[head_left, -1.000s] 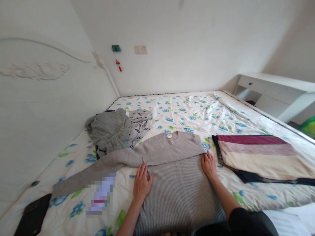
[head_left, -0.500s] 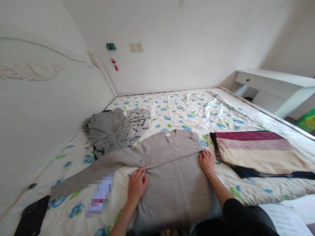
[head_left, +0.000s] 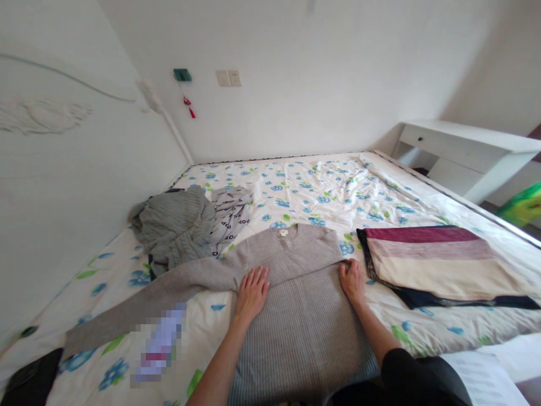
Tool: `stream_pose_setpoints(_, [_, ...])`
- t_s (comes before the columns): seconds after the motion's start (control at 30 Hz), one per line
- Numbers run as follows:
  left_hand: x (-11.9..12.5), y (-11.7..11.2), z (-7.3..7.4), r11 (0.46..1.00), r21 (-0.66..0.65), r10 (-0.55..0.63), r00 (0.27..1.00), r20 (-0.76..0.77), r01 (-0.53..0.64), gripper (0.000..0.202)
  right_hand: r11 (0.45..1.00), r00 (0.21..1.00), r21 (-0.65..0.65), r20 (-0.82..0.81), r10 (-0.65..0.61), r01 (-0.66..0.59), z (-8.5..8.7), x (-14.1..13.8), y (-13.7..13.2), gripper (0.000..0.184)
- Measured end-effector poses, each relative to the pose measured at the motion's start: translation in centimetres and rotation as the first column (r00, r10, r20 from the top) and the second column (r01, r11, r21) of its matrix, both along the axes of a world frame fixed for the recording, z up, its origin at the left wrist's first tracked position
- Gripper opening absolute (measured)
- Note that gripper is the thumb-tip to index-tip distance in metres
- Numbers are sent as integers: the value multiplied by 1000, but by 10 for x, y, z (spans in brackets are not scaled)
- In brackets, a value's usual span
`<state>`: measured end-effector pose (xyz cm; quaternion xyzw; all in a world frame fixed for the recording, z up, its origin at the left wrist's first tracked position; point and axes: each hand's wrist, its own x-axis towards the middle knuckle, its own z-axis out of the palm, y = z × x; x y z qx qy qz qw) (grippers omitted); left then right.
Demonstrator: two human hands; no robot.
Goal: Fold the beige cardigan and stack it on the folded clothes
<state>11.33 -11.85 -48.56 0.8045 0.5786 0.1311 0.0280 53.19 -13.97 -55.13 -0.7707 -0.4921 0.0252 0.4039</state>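
A grey ribbed sweater (head_left: 302, 316) lies flat in front of me, its neck label facing up. One sleeve is folded across the chest, while the other stretches out to the left over the bed. My left hand (head_left: 252, 290) rests palm down on the sweater near its left side, fingers extended. At the opposite edge, below the shoulder, my right hand (head_left: 353, 279) has its fingers curled on the knit by the end of the folded sleeve. The lower hem runs out of sight towards my body.
Crumpled grey knitwear (head_left: 177, 220) and a grey lettered garment (head_left: 230, 211) lie at the back left. Striped folded clothes (head_left: 439, 262) are stacked on the right. A black phone (head_left: 31, 378) and a blurred-out item (head_left: 160, 347) lie at left. A white desk (head_left: 460, 149) stands beyond the bed.
My left hand has moved from the sweater's left edge inward and up onto the folded sleeve, flattening out. My right hand stays at the right edge. The view has shifted slightly.
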Motion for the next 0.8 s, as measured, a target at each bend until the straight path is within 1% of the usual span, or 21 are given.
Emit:
stream_pose_setpoints(0.07, [-10,-5,-9,999,15,32,999,-19,-32,61,1000,999,22,-36,-14,15,1,4,1,46])
stream_pose_setpoints(0.17, [-15,-11,-12,998,31,59,998,-32,-58,64,995,998,86,-45,-41,45,7,9,2,52])
stream_pose_setpoints(0.2, [-14,-12,-11,997,34,66,997,-36,-65,65,994,1000,102,-16,-21,23,12,7,4,52])
stream_pose_setpoints(0.23, [-12,-13,-10,997,38,72,997,-37,-70,65,994,999,108,29,23,-26,17,1,6,53])
stream_pose_setpoints(0.3, [-8,-14,-7,996,46,78,996,-33,-76,64,982,978,73,129,165,-175,29,-25,15,53])
stream_pose_setpoints(0.37, [-5,-15,-5,996,52,78,997,-24,-77,64,942,924,-13,192,332,-336,41,-66,27,55])
stream_pose_setpoints(0.4, [-5,-15,-4,996,52,79,997,-19,-78,63,909,886,-65,203,417,-412,46,-90,34,55])
stream_pose_setpoints(0.47, [-6,-15,-3,996,52,80,997,-13,-79,63,822,801,-176,188,568,-542,54,-130,49,56])
stream_pose_setpoints(0.5, [-7,-15,-3,995,51,81,997,-11,-80,63,783,768,-226,168,618,-580,56,-144,55,57])
stream_pose_setpoints(0.53, [-7,-15,-3,995,52,82,997,-12,-82,63,755,749,-267,148,646,-599,57,-150,61,58])
stream_pose_setpoints(0.57, [-8,-15,-4,995,53,85,996,-14,-84,63,741,743,-301,133,656,-600,56,-149,65,60])
stream_pose_setpoints(0.6, [-9,-14,-5,995,55,86,996,-18,-85,63,739,749,-332,126,651,-586,55,-141,68,62])
stream_pose_setpoints(0.63, [-9,-14,-6,995,59,88,996,-24,-86,64,743,760,-365,128,637,-561,53,-127,70,65])
stream_pose_setpoints(0.73, [-9,-13,-8,994,66,92,995,-48,-89,65,761,806,-489,176,565,-427,45,-66,69,70])
stream_pose_setpoints(0.8, [-9,-14,-10,994,61,95,994,-61,-91,66,759,830,-568,220,513,-318,41,-28,66,71])
